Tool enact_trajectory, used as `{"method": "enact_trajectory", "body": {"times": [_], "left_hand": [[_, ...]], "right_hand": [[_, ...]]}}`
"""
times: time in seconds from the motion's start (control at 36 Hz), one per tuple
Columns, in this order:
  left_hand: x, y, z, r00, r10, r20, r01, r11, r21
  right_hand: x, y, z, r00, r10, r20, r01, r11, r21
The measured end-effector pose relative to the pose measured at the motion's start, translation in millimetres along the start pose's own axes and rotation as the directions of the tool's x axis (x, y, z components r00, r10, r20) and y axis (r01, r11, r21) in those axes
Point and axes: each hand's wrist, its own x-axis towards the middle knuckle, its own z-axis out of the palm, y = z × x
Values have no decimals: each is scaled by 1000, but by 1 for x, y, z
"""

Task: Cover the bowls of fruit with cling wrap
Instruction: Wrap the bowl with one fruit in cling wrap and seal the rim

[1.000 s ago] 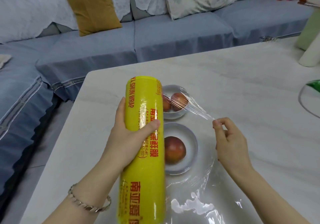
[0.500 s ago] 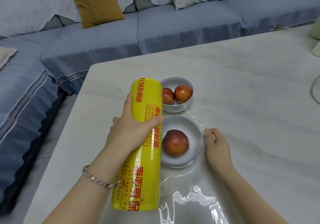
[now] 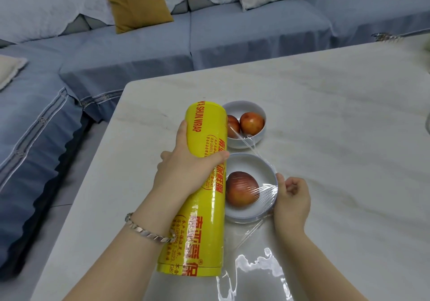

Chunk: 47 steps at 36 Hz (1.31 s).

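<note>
Home lounge: sofa [image 3: 232,33] (cushions [image 3: 137,0]), table [image 3: 337,114].

Single head-worn, wide-angle view. The scene is viewed from above the near side of the tabletop [image 3: 337,126], facing forward and down. The near bowl [image 3: 256,164] and far bowl [image 3: 242,107] are framed at close range near centre. The left forearm [image 3: 130,242] and right forearm [image 3: 311,256] are seen entering from the bottom edge. The sofa [image 3: 232,33] is taken in along the top.
</note>
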Motion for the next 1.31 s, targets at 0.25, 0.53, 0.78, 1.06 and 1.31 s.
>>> {"method": "enact_trajectory", "body": {"times": [0.25,0.53,0.78,1.06,1.31], "left_hand": [[0,2,1,1000,6,4,-6,1000,27],[1,1,0,1000,6,21,-7,1000,24],[11,-14,-14,971,54,233,17,956,-294],[5,-29,-12,917,5,398,187,877,-443],[0,-54,-17,997,-9,80,33,955,-295]], "right_hand": [[-2,4,-7,989,-52,136,43,997,64],[8,-10,-34,930,-121,348,201,958,-204],[3,-27,-24,866,-180,467,324,913,-249],[12,-34,-25,816,-171,552,452,784,-425],[11,-39,-25,799,-192,570,505,729,-462]]}}
